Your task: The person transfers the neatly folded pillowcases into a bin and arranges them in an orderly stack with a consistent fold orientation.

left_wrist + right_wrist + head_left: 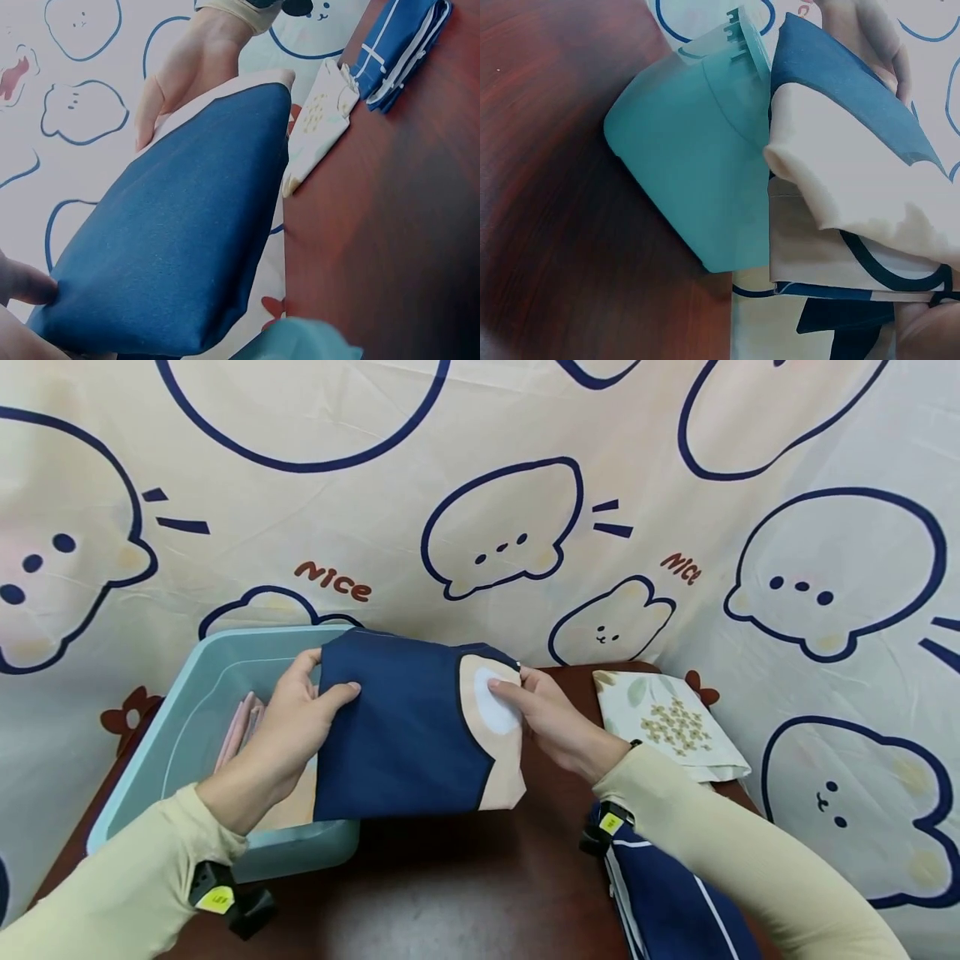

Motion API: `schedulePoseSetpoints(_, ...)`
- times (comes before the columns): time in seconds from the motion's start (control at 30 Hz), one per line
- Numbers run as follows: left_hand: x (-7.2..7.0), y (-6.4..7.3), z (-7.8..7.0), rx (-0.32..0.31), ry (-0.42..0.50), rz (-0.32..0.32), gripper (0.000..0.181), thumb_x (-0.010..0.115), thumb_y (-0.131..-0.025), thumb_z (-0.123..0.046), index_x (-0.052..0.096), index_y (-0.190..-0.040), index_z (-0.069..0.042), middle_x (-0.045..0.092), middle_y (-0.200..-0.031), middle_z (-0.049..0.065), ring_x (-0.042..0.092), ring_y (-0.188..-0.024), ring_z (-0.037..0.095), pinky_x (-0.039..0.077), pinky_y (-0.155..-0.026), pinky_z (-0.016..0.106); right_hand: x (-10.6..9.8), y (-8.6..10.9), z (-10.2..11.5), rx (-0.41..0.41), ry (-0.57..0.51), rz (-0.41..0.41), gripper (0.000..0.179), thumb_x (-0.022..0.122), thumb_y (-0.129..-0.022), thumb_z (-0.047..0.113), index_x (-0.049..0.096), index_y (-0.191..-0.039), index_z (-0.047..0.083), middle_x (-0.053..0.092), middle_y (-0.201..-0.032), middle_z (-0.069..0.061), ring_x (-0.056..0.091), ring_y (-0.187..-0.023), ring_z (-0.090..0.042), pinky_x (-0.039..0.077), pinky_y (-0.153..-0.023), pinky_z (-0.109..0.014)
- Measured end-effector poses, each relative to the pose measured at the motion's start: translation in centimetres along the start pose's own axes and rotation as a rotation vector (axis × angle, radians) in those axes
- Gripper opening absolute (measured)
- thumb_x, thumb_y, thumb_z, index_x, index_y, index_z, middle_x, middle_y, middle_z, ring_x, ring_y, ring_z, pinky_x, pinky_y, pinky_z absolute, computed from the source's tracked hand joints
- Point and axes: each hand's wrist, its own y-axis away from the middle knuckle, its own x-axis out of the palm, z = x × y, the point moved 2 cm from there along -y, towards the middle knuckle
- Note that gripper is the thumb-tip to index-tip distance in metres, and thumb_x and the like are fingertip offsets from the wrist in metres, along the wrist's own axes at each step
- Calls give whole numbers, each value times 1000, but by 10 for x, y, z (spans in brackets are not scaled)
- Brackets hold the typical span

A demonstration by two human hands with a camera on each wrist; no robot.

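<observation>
A folded dark blue fabric piece [397, 735] with a beige and white printed end hangs in the air between both hands. My left hand [288, 722] pinches its left edge, thumb on the front face. At the beige end, my right hand [553, 720] grips the right edge with the thumb over the white patch. In the left wrist view the fabric [180, 225] looks thick and layered. Its folded beige layers [855, 165] show in the right wrist view. Behind and below its left part stands a teal plastic bin [300, 856].
Inside the bin lies a folded pink cloth [238, 727]. A white cloth with a floral print [667, 727] lies at the table's back right. Nearer, under my right forearm, is a folded navy fabric with white lines [675, 885]. A printed curtain [390, 543] rises behind the brown table [450, 893].
</observation>
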Motion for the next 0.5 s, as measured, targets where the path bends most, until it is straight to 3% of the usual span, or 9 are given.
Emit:
schedulePoseSetpoints(0.13,-8,1,-2,0,-18,1,66,43,-108,-28,6,-161,-11,39,-158,22,44,-142,37,36,-117,55,7,-6,4,1,12,-26,31,55,-104,26,57,-124,3,66,-94,4,63,-89,-9,52,-80,-22)
schedulePoseSetpoints(0.5,-27,0,-2,-8,-71,-19,65,40,-108,-30,6,-159,-8,41,-155,25,44,-141,40,35,-116,60,26,-19,6,-12,-4,-60,35,56,-103,23,56,-132,3,63,-102,0,62,-91,-10,52,-81,-22)
